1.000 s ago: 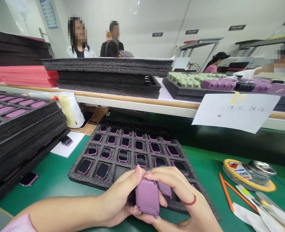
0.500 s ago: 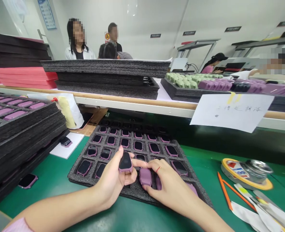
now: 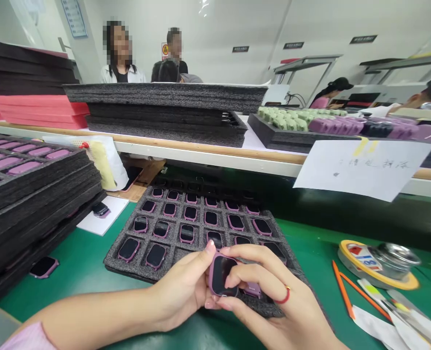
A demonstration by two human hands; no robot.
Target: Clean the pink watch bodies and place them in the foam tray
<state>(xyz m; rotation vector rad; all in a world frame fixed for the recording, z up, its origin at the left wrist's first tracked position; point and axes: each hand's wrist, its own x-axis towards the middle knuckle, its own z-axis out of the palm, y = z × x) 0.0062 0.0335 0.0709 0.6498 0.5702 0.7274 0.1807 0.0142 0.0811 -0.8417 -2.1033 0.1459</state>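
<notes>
A purple-framed smartwatch [image 3: 221, 272] with a dark screen is held between my two hands, above the near edge of the black foam tray [image 3: 122, 265]. My left hand [image 3: 188, 289] closes on its left side, thumb at the upper corner. Fingers of my right hand [image 3: 270, 282] rest on its top edge and screen, with the thumb at the bottom edge. Similar watches, such as one smartwatch [image 3: 156, 255], lie screen up in the tray's pockets. Beneath my right hand a purple casing [image 3: 252, 290] shows in part; the rest of it is hidden.
Stacked foam trays [image 3: 47, 199] rise at left, beside a loose watch [image 3: 44, 267]. A tape roll [image 3: 372, 272] with a metal-topped jar, orange tweezers [image 3: 341, 287] and paper strips lie at right. A shelf [image 3: 201, 158] crosses behind, bearing foam stacks and green and purple parts. Several people are beyond.
My right hand has come off the purple casing in the tray and onto the watch in my left hand. The watch has moved right and nearer. The view has shifted slightly.
</notes>
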